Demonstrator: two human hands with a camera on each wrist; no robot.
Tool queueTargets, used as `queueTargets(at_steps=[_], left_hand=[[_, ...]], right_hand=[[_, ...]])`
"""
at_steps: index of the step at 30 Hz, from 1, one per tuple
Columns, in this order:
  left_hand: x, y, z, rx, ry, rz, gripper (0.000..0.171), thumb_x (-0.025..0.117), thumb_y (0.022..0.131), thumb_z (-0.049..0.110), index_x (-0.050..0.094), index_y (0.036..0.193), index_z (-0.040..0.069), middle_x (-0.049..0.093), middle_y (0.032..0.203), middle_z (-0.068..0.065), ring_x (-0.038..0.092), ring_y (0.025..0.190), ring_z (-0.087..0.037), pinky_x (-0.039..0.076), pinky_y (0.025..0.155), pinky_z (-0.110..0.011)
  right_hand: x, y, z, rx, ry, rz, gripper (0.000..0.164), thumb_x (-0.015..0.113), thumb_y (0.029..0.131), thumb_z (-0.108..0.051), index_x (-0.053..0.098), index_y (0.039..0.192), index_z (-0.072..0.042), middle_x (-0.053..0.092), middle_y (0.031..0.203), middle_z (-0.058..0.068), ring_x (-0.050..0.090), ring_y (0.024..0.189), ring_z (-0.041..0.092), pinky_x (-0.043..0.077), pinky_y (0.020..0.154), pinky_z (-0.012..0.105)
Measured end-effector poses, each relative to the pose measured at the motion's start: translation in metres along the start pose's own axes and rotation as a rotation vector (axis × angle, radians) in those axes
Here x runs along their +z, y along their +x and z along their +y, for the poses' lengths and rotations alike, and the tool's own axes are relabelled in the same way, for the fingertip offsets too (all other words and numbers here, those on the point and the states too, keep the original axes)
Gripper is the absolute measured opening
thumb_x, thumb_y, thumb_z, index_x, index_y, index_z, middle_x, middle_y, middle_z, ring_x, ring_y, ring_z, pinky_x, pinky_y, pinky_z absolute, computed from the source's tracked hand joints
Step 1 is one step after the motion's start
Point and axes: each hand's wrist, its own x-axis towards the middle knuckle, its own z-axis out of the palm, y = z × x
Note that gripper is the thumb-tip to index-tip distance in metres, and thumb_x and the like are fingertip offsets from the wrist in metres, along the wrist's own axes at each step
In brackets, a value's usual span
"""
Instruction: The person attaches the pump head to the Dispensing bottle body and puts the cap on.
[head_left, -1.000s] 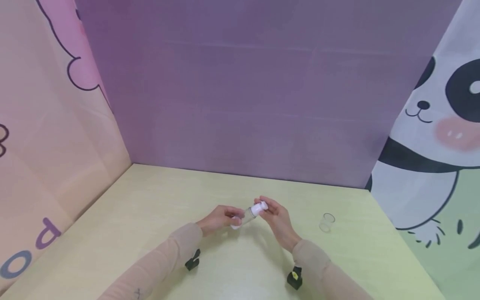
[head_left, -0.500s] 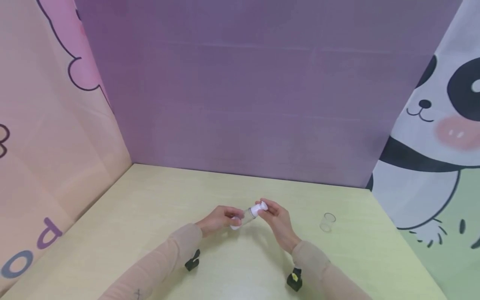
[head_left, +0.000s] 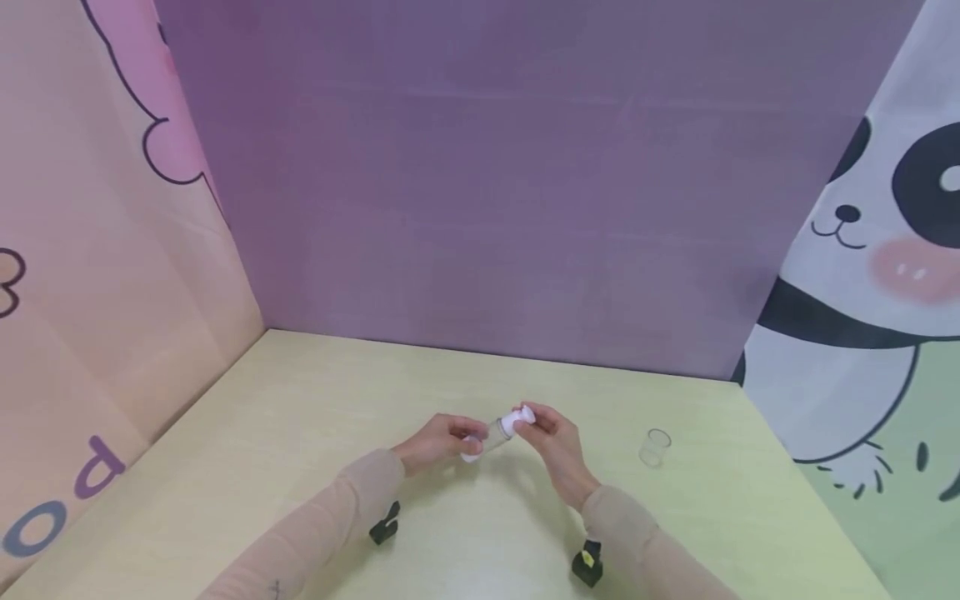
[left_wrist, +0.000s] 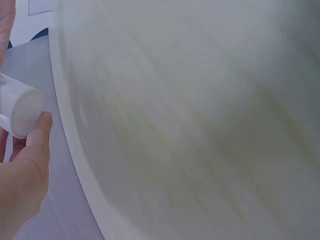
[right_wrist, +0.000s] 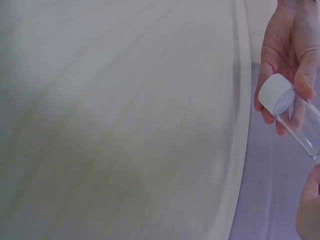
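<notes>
In the head view, a clear bottle (head_left: 495, 437) with a white base and a white pump top (head_left: 517, 419) is held tilted above the table, its top towards the right. My left hand (head_left: 442, 439) grips the lower end by the white base (left_wrist: 27, 112), fingers and thumb on opposite sides. My right hand (head_left: 557, 450) pinches the pump top between thumb and fingers. In the right wrist view, the white base (right_wrist: 276, 94) lies against the left hand's fingers, while the right hand (right_wrist: 310, 205) is mostly cut off at the edge.
A small clear cylindrical cup or cap (head_left: 655, 447) stands on the pale table (head_left: 360, 375), to the right of the hands. Behind the table rises a purple wall panel (head_left: 480, 208). Printed cartoon panels flank both sides. Black wrist-camera mounts (head_left: 588, 565) hang beneath the forearms.
My right hand has lowered slightly and its fingers have shifted a little around the pump top. The left hand keeps the bottle nearly still.
</notes>
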Motion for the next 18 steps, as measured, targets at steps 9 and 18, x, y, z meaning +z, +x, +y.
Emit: queueTargets(at_steps=[9, 18], left_hand=[[0.0014, -0.0012, 0.0015, -0.009, -0.001, 0.007, 0.037, 0.062, 0.085, 0.020, 0.058, 0.120, 0.008, 0.057, 0.121, -0.011, 0.056, 0.101, -0.018, 0.048, 0.085, -0.031], [0.0020, -0.0034, 0.0015, 0.013, -0.009, -0.007, 0.038, 0.063, 0.085, 0.020, 0.057, 0.120, 0.006, 0.057, 0.121, -0.013, 0.056, 0.101, -0.019, 0.049, 0.085, -0.032]], right_hand=[[-0.0003, -0.0011, 0.0023, 0.010, -0.014, 0.022, 0.046, 0.070, 0.078, -0.015, 0.054, 0.119, -0.002, 0.063, 0.113, 0.006, 0.059, 0.097, 0.010, 0.045, 0.094, 0.034], [0.0006, -0.0026, 0.0010, 0.019, -0.055, 0.052, 0.045, 0.071, 0.078, -0.020, 0.055, 0.116, -0.002, 0.063, 0.106, 0.005, 0.059, 0.093, 0.010, 0.044, 0.094, 0.036]])
